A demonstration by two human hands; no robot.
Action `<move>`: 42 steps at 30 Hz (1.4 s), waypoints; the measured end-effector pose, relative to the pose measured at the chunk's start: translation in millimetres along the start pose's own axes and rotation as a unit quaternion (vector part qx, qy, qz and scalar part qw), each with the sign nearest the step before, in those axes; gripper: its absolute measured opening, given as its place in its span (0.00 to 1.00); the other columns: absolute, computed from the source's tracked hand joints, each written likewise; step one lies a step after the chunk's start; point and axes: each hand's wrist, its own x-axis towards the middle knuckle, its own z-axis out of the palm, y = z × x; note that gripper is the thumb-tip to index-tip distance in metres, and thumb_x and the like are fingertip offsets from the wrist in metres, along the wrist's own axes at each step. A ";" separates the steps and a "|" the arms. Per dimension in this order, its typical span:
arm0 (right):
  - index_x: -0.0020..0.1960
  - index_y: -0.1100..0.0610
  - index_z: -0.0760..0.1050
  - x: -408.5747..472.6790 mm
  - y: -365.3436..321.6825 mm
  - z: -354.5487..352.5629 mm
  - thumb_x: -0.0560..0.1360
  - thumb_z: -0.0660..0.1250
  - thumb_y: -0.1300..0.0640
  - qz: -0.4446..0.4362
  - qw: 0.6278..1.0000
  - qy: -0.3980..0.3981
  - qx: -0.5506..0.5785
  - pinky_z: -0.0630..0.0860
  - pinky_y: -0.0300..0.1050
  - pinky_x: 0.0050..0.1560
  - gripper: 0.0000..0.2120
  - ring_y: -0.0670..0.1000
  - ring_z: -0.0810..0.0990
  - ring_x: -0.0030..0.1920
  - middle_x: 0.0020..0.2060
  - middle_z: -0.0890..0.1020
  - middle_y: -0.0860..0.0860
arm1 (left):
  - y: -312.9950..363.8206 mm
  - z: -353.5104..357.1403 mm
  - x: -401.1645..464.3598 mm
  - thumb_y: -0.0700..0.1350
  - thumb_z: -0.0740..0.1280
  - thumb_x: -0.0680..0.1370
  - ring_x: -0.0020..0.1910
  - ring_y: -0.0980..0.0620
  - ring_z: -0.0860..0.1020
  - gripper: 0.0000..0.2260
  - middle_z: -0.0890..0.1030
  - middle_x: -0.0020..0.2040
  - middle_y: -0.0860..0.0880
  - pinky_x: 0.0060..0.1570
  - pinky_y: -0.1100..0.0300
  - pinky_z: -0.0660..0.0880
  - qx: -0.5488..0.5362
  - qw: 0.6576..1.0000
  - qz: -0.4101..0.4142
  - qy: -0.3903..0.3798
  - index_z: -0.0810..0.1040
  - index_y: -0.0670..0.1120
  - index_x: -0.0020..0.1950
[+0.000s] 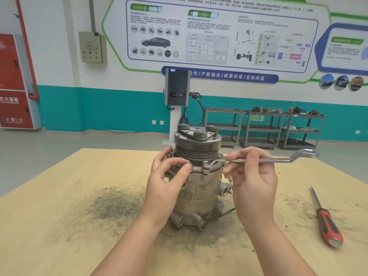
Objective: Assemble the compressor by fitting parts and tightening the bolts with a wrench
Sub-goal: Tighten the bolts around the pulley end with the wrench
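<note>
The compressor (197, 176) stands upright at frame centre on the stained wooden table (59, 216). The wrench (258, 159) lies level, its long axis running left to right: ring end seated on a flange bolt (207, 164), shaft pinched by the right hand (253, 176), the nearer 1. The left hand (169, 180) grips the flange edge. A screwdriver (326, 222) lies lower right; shelving carts line the teal wall behind.

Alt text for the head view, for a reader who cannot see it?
A right hand holds a wrench seated on a flange bolt of an upright compressor, which the left hand steadies. A red-handled screwdriver lies to the right on the wooden table.
</note>
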 end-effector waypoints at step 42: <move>0.47 0.55 0.78 -21.4 7.6 4.3 0.81 0.62 0.50 -0.249 0.944 -0.128 -0.174 0.74 0.36 0.42 0.11 0.44 0.79 0.38 0.39 0.79 0.43 | -4.7 -2.0 10.3 0.48 0.72 0.74 0.52 0.48 0.82 0.05 0.84 0.48 0.50 0.49 0.56 0.77 -0.089 0.978 -0.103 0.155 0.80 0.49 0.47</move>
